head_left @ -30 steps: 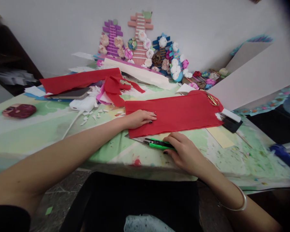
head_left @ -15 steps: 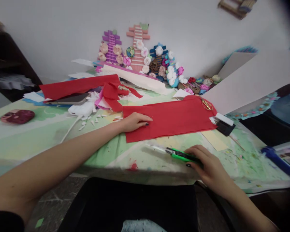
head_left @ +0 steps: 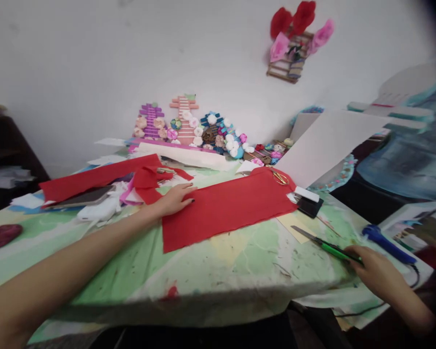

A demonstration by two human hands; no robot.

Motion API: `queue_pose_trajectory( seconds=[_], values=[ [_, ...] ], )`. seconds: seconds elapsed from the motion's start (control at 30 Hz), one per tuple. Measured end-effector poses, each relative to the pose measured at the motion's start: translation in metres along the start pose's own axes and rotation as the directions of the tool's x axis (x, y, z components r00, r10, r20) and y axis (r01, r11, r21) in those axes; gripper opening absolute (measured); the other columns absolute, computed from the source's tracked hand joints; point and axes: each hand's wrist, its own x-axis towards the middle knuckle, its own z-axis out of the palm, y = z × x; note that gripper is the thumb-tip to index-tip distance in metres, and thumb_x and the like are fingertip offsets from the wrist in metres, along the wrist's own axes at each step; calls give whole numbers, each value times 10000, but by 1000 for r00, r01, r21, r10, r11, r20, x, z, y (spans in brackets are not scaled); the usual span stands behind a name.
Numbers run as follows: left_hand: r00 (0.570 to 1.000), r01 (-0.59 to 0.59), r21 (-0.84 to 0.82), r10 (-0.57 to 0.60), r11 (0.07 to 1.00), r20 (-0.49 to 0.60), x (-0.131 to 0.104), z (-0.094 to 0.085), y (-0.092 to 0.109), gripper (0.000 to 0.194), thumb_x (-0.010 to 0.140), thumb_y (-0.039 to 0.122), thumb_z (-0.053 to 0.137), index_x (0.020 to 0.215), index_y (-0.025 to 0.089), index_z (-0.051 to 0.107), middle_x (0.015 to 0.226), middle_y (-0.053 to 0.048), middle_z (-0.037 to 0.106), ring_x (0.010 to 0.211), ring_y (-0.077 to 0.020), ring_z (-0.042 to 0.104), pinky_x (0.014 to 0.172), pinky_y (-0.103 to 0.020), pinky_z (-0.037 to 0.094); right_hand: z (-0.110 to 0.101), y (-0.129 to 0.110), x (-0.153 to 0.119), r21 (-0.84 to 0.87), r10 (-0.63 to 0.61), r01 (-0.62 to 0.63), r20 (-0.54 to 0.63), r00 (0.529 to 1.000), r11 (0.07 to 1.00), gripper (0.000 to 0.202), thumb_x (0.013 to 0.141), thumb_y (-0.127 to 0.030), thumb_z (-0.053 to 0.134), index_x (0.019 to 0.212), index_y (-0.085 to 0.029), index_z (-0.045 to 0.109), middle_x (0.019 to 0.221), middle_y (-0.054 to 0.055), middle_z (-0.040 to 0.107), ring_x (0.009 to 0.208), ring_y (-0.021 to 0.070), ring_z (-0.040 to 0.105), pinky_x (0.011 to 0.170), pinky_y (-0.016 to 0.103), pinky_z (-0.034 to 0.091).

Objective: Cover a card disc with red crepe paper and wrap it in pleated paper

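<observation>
A long red crepe-like sheet (head_left: 225,206) lies flat across the middle of the table. My left hand (head_left: 176,198) rests at its upper left corner, fingers stretched out and holding nothing. Off to the right, my right hand (head_left: 376,269) is closed around the handle of a green and black utility knife (head_left: 336,250). Its blade points left, over the tablecloth near a pale yellow paper (head_left: 294,229). Gold-handled scissors (head_left: 280,178) lie on the far right part of the red sheet.
Further left are a red strip (head_left: 98,178), a phone (head_left: 89,195) and a white charger (head_left: 98,209). A blue glue gun (head_left: 388,244) lies at the right edge. Decorated stick crafts (head_left: 184,121) lean on the wall. A white board (head_left: 323,145) slants at back right.
My right hand has carried the knife rightward, away from the red sheet's near edge. My left hand has slid to the sheet's upper left corner. The view has tilted upward.
</observation>
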Motion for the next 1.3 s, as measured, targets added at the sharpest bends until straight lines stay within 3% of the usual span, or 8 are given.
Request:
queue_pose_trajectory(
  seconds=[0.23, 0.6, 0.7, 0.8, 0.93, 1.07, 1.2, 1.3],
  values=[
    [976, 158, -72, -144, 985, 164, 59, 8, 4, 546, 738, 488, 525, 1118, 116, 650, 883, -109, 726, 803, -253, 672, 731, -305, 506, -8, 12, 24, -204, 96, -59, 176, 980, 977, 249, 715, -124, 490, 848, -234, 670, 934, 75, 693, 890, 275, 643, 685, 343, 442],
    [950, 281, -307, -218, 909, 223, 85, 2, 3, 328, 615, 466, 580, 708, 166, 676, 753, -57, 713, 764, -249, 636, 683, -298, 460, -1, 35, 55, -258, 144, -93, 186, 972, 962, 306, 743, -76, 475, 912, -237, 673, 981, 86, 670, 892, 253, 625, 662, 305, 420],
    [947, 290, -383, -206, 877, 246, 86, -6, 10, 389, 653, 530, 555, 746, 168, 661, 772, -41, 706, 761, -227, 631, 679, -288, 466, 9, 6, 74, -180, 179, -155, 128, 976, 971, 281, 711, -79, 511, 912, -206, 661, 969, 108, 667, 921, 278, 622, 693, 335, 447],
    [952, 241, -441, -123, 865, 279, 83, -16, 32, 371, 682, 522, 561, 760, 166, 630, 749, -26, 678, 734, -203, 612, 665, -272, 453, 14, -49, 91, 218, -10, -8, 81, 997, 976, 309, 808, -185, 491, 1101, -218, 586, 986, 87, 651, 918, 231, 620, 816, 361, 473],
    [969, 15, -265, 51, 964, 242, 66, -29, 84, 175, 775, 315, 505, 726, 168, 587, 724, -18, 624, 693, -164, 563, 653, -251, 409, 17, -132, 117, 628, -219, 66, 170, 961, 775, 546, 885, -343, 485, 1408, -270, 350, 956, 48, 642, 834, 189, 635, 769, 338, 504],
    [920, -225, -174, 268, 959, 286, 37, -37, 138, 95, 808, 166, 485, 745, 181, 554, 734, -4, 597, 673, -136, 525, 643, -233, 390, 29, -181, 149, 813, -273, -143, 348, 897, 565, 678, 884, -478, 493, 1484, -325, 218, 880, 17, 646, 664, 174, 661, 633, 324, 533],
    [807, -330, -400, 475, 855, 350, 17, -45, 158, 66, 858, 169, 523, 855, 203, 580, 893, -16, 659, 808, -134, 595, 744, -208, 438, 44, -190, 170, 820, -119, -160, 266, 957, 550, 426, 829, -539, 545, 1021, -193, 702, 779, 52, 672, 715, 215, 653, 626, 314, 519],
    [866, -249, -480, 415, 841, 279, 22, -42, 139, 142, 923, 224, 456, 977, 223, 587, 1023, -23, 667, 949, -144, 606, 875, -230, 437, 49, -184, 167, 888, -14, -178, 202, 979, 424, 243, 691, -410, 737, 753, -176, 719, 821, 61, 709, 803, 224, 644, 704, 299, 504]
  ],
)
